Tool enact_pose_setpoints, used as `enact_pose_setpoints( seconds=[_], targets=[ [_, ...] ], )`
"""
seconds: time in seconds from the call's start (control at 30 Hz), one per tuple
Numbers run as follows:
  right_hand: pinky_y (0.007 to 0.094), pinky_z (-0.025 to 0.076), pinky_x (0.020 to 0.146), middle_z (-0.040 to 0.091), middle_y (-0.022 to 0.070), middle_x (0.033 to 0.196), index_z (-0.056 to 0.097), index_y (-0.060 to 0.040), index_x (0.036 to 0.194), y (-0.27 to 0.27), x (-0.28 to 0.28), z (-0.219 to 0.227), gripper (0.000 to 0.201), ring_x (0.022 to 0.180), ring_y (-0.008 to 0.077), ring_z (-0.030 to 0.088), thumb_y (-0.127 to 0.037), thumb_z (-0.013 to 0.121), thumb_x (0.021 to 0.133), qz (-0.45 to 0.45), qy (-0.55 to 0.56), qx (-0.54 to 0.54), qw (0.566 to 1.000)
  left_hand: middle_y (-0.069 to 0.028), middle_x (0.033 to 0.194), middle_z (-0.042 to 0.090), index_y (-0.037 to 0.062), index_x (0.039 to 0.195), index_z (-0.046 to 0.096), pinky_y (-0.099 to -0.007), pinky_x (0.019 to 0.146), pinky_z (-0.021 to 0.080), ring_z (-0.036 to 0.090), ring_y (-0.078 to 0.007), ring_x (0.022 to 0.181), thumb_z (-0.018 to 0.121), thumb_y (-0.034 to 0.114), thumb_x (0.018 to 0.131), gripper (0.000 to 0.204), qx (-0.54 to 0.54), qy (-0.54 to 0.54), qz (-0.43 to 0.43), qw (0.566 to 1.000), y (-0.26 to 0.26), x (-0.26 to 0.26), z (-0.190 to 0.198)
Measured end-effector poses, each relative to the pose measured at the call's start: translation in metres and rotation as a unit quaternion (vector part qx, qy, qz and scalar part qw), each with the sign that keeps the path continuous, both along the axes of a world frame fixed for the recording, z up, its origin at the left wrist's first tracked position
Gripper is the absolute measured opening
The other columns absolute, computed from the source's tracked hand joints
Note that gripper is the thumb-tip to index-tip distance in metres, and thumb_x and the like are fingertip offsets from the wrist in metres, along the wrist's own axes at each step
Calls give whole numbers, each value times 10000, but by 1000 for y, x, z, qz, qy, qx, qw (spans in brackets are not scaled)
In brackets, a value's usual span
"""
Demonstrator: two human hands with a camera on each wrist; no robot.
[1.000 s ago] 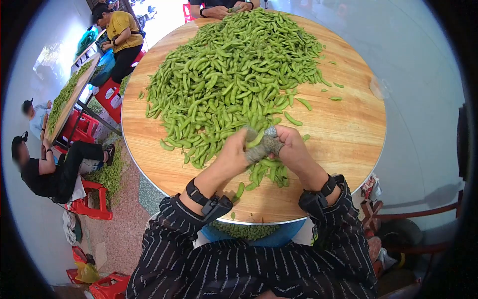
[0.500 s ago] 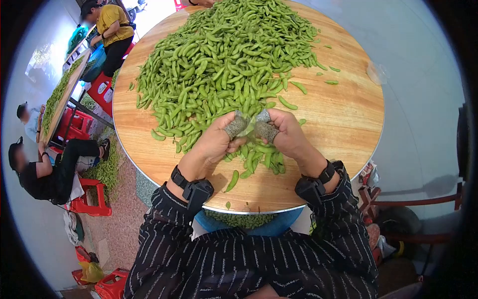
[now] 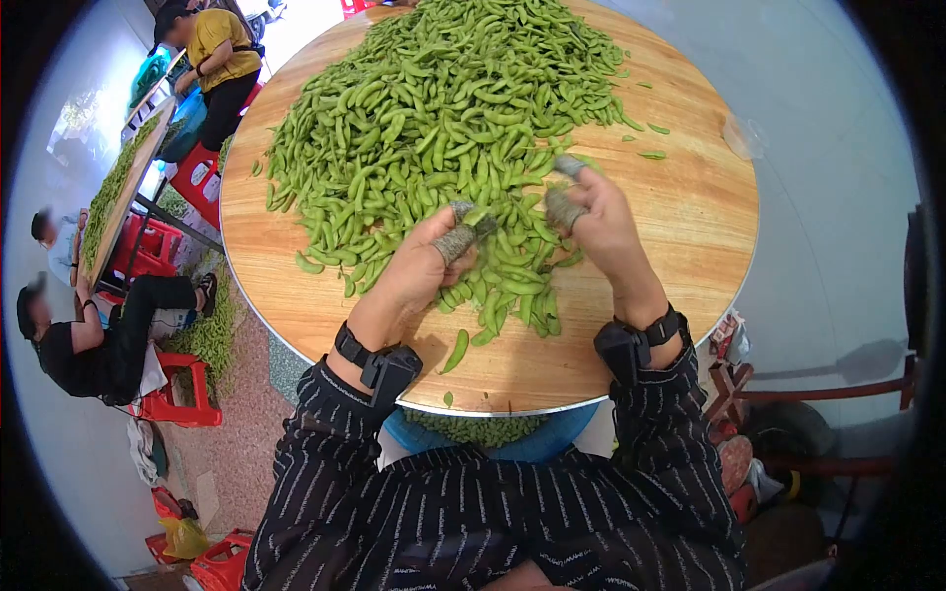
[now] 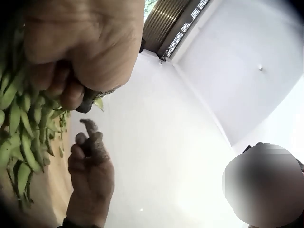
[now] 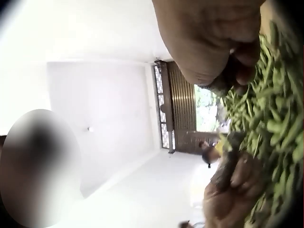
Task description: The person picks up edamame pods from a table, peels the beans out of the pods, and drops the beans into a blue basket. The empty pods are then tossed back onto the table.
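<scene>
In the head view a green soybean pod (image 3: 477, 215) is pinched between the thumb and forefinger of my left hand (image 3: 419, 264), over the near edge of the heap. Grey wraps cover the thumb and forefinger tips of both hands. My right hand (image 3: 606, 231) is a little way off to the right, its thumb and forefinger spread and nothing visible between them; its other fingers bend loosely. A large heap of soybean pods (image 3: 434, 128) covers much of the round wooden table (image 3: 680, 236). The pod's tip (image 4: 99, 104) pokes past the left fingers in the left wrist view.
One loose pod (image 3: 455, 351) lies near the table's front edge. Below that edge stands a blue basin (image 3: 552, 441) with green contents. At left, people sit and stand by another table (image 3: 133, 187) bearing pods, among red stools (image 3: 187, 389).
The hands were together around a pod, then drew apart. My right hand has moved away to the right and forward, its thumb and forefinger spreading; the left keeps a pod.
</scene>
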State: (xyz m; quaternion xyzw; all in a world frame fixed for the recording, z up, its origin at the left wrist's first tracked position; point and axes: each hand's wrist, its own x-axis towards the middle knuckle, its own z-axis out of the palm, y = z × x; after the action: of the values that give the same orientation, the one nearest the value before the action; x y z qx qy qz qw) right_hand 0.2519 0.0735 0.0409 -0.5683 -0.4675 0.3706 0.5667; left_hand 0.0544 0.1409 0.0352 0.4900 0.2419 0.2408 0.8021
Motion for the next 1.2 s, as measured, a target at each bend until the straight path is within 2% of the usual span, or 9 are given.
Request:
enact_pose_setpoints(
  seconds=[0.1,0.37,0.47,0.53,0.73,0.8,0.97,1.03,1.2],
  targets=[
    [160,328,469,542,-18,699,491,3,1071,-7,-27,5,300,544,14,427,-64,547,784,192,49,-13,980,57,608,386,68,1046,460,-159,428,245,303,-28,484,438,141,858,203,79,45,-26,996,-6,2,-2],
    [180,396,545,562,-12,781,523,-3,1027,2,-24,-13,229,646,31,480,-37,527,800,156,52,47,985,1,744,553,26,1129,385,-170,490,337,451,-31,585,527,81,809,355,204,106,-47,972,-12,1,7],
    [173,387,485,568,19,764,515,4,1026,8,-6,-11,237,592,49,482,-57,535,798,1,53,65,997,6,750,555,22,1104,418,-196,498,362,455,-47,577,536,95,806,328,242,97,40,965,-6,-2,4],
    [160,343,410,562,60,732,506,12,1016,7,12,3,225,539,72,472,-50,514,800,-212,165,73,961,14,755,554,20,1074,452,-213,501,375,461,-58,577,541,101,803,296,262,90,104,955,2,-6,0],
    [158,304,378,544,83,706,499,25,1000,7,7,-1,266,511,85,446,59,397,756,-129,235,69,961,-99,591,552,2,831,565,-316,481,403,531,-219,512,553,133,776,142,496,213,81,838,-14,-12,7],
    [165,318,394,547,78,706,509,15,993,6,3,-1,292,507,80,439,75,380,737,-114,225,77,964,-176,567,524,14,755,557,-380,482,403,533,-325,535,576,191,746,178,634,333,46,697,-19,-10,6],
    [145,349,436,544,43,707,520,-5,961,3,-3,-1,183,532,56,454,-10,426,804,-57,186,88,977,-174,588,538,22,709,539,-419,500,402,532,-353,571,582,185,697,169,662,321,92,671,-6,-8,0],
    [143,351,445,545,43,712,521,-7,956,2,-6,-1,185,536,56,454,-7,419,802,-53,184,81,978,-172,591,540,22,721,540,-418,498,410,541,-347,579,557,103,673,96,704,374,22,603,-3,-5,1],
    [139,352,453,549,37,722,523,-17,948,2,-7,-5,191,540,53,452,-2,404,800,-9,190,110,976,-166,589,540,28,726,543,-416,497,416,551,-341,591,520,33,646,83,727,402,-26,555,0,1,5]
  ],
)
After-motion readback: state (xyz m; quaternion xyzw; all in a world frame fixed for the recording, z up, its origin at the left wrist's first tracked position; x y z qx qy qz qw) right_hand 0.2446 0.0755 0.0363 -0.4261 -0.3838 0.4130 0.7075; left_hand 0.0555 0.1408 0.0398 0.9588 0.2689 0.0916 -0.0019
